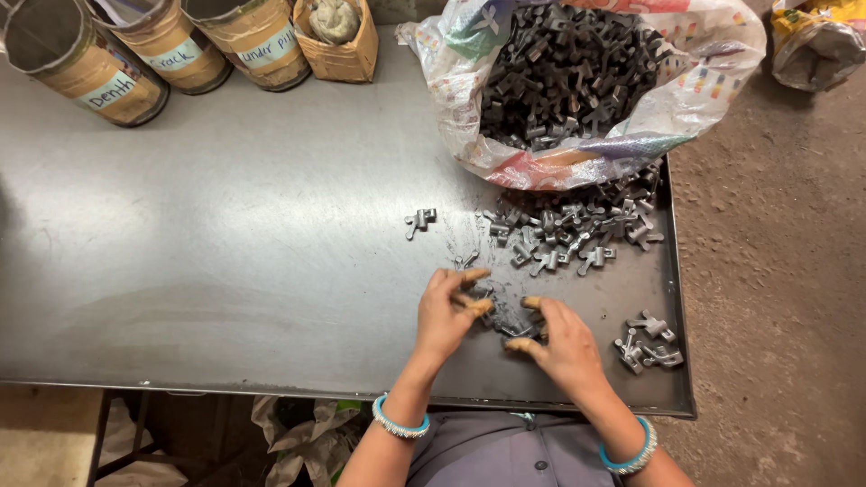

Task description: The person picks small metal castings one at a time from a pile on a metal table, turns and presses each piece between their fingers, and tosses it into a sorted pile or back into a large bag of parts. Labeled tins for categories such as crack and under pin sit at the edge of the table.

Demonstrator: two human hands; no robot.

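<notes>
Both hands low over the near edge of the bench, working on a few small grey metal parts lying between them. Left hand curled, taped fingertips drawn close together just above the parts; right hand arched over them from the right. Hard to tell whether either grip is actually pinching a piece or only touching it.

Best handled one piece at a time: pick with the fingertips, turn it so every face shows, and keep checked pieces well apart from the loose heap farther up the bench. Keep the small cluster at the near right separate, as well as the single piece to the left.

Parts under the right palm hidden. Depth of the open sack of parts impossible to judge. Cardboard tubes at the far left cut off by the frame, contents unseen. Shape of each part too small to read clearly.
</notes>
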